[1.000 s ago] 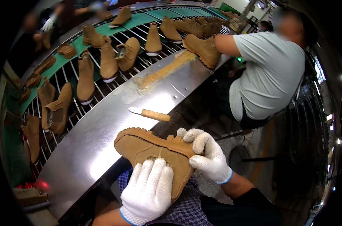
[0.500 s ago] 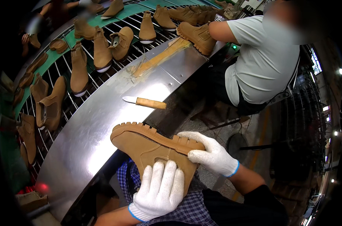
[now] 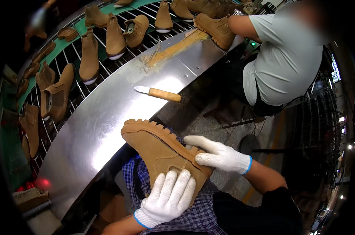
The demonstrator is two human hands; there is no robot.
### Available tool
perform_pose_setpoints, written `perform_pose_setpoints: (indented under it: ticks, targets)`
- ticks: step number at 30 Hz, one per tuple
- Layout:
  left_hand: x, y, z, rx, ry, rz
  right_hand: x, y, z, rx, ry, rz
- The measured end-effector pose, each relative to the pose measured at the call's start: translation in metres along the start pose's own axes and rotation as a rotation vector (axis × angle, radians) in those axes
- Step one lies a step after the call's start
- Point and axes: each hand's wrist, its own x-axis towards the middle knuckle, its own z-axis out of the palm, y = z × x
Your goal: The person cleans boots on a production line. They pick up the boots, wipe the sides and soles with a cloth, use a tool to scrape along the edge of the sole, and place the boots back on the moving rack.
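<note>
A tan suede ankle boot (image 3: 154,152) lies on its side over my lap, toe to the upper left. Its lugged sole (image 3: 152,128) faces up and away, and a dark line shows along part of the join with the upper. My left hand (image 3: 169,197), in a white knit glove, holds the shaft with its fingers laid along it; the thumb is hidden. Around the sole's heel end closes my right hand (image 3: 224,156), also gloved, thumb on the near side and fingers over the far side. A short knife (image 3: 162,94) with a tan wrapped handle rests on the metal table beyond.
The curved metal table (image 3: 79,152) borders a wire rack (image 3: 77,51) with several tan boots (image 3: 89,58) and a green belt (image 3: 81,29). Another person (image 3: 283,66) sits at the right, one arm near a boot (image 3: 216,30). A cardboard-coloured box (image 3: 30,197) is at lower left.
The boot has turned slightly clockwise, its heel end lower. Both hands stay on it, and the right fingers have shifted on the heel. The table and rack appear shifted up and right.
</note>
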Motion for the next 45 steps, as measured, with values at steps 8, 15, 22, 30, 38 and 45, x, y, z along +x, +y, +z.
perform_pose_setpoints:
  ticks: [8, 15, 22, 30, 38, 45]
  targets:
    - [-0.013, -0.002, -0.006, -0.019, -0.054, -0.02, 0.013, -0.019, 0.0, -0.234, -0.239, 0.009]
    - [-0.012, 0.0, 0.003, -0.046, -0.141, 0.083, 0.01, 0.012, 0.008, -0.263, -0.226, -0.016]
    - [-0.034, -0.003, -0.008, -0.064, -0.165, 0.057, 0.009, 0.002, 0.013, -0.296, -0.328, 0.0]
    - [-0.056, -0.017, -0.046, -0.233, -0.343, 0.006, 0.043, -0.004, 0.021, -0.22, -0.317, 0.011]
    - [-0.061, -0.05, -0.053, -0.736, -0.107, -1.177, 0.105, -0.045, 0.009, -0.348, -0.418, -0.032]
    - [-0.037, -0.096, -0.009, -1.294, -0.419, -1.322, 0.13, -0.042, 0.0, -0.248, -0.593, 0.139]
